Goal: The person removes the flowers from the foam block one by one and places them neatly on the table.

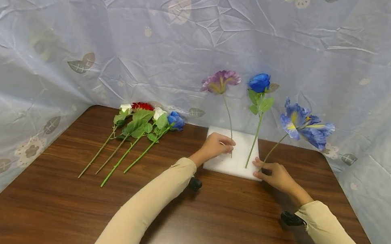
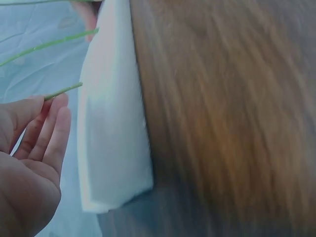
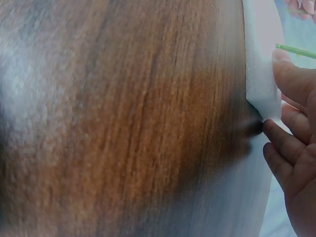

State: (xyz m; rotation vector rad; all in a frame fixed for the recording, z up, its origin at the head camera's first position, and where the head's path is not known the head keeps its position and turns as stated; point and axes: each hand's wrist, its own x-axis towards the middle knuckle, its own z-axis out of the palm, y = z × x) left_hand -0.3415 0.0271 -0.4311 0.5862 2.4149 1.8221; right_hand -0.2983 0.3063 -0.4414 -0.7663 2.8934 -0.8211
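Cream sleeves reach in across the table. Apart from each other, the left hand pinches the stem of a purple flower over a white foam block, and the right hand grips the block's right edge beside the stem of a blue-and-yellow flower. Between them a blue rose stands upright on the block. Well to the left lie four flowers; behind hangs a patterned curtain.

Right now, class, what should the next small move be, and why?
Probably the left hand should press the purple flower gently downward: it pinches the stem over the white foam, while the right hand touches the foam's edge, perhaps steadying it.
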